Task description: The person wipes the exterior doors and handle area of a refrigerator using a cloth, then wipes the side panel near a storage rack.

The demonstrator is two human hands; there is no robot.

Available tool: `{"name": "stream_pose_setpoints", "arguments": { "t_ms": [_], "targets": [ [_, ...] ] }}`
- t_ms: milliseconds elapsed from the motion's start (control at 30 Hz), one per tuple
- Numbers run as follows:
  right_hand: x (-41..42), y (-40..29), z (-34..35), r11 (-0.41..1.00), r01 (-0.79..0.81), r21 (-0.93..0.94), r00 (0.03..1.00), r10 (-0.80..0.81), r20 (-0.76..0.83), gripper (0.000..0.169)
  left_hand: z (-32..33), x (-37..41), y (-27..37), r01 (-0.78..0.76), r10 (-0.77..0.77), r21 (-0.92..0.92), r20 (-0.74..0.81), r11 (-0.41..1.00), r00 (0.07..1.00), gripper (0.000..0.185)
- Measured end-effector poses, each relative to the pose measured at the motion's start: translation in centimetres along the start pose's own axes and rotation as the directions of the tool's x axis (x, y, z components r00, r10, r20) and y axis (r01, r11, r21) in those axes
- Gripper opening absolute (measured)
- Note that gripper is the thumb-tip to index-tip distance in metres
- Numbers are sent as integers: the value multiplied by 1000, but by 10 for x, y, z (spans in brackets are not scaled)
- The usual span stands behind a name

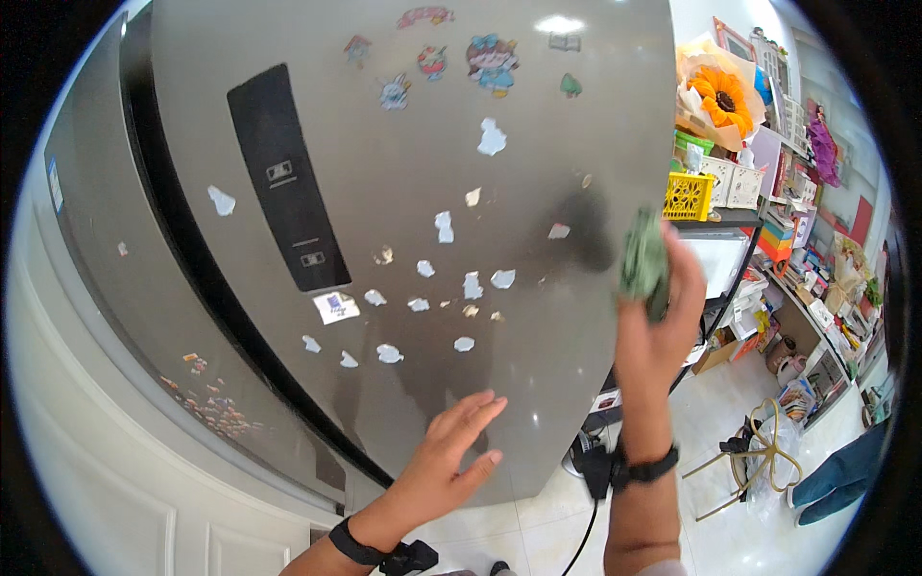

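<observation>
Before me stands a grey refrigerator door (547, 374) with a dark control panel (288, 176). My right hand (659, 317) is closed around a folded green cloth (641, 255) beside the door's right edge; whether the cloth touches the door cannot be told. Nothing is in my left hand (454, 457), its fingers apart, in front of the lower door. White sticker remnants, such as an irregular patch (492, 137), are scattered over the middle. Higher up are cartoon stickers, among them a girl figure (493, 65). A printed white sticker (336, 307) sits just below the panel.
Right of the refrigerator, a black-framed shelf (742, 216) holds a yellow basket (688, 196) and an orange flower bouquet (722, 97). A gold-legged stool (767, 446) stands on the tiled floor near a person's legs (839, 475). A white panelled door (130, 497) is at lower left.
</observation>
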State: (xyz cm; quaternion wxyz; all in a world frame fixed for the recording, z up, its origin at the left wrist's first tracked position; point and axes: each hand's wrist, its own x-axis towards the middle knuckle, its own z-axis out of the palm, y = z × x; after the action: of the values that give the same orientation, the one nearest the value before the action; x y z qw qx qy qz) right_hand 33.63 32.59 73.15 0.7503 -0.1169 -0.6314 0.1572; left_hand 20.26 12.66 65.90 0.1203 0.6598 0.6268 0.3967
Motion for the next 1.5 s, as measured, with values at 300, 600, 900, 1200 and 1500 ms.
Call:
{"name": "stream_pose_setpoints", "arguments": {
  "t_ms": [300,600,900,1200,1500],
  "targets": [
    [-93,33,31,889,95,-447,989,-34,141,50,-30,-27,-28,144,-44,198,-437,970,898,62],
    [-96,-14,29,935,36,-354,964,60,258,43,-31,-41,-51,190,-117,133,-425,973,897,64],
    [-95,-21,39,935,155,-320,915,-14,402,41,-30,-41,-52,269,-183,252,-320,929,930,74],
    [-58,-49,85,848,421,-322,845,-238,479,40,-32,-52,-64,259,-193,193,-305,946,933,73],
    [-124,-99,81,700,-699,144,551,400,733,40,-58,-56,-29,-48,-185,-526,-382,849,905,85]
  ]
}}
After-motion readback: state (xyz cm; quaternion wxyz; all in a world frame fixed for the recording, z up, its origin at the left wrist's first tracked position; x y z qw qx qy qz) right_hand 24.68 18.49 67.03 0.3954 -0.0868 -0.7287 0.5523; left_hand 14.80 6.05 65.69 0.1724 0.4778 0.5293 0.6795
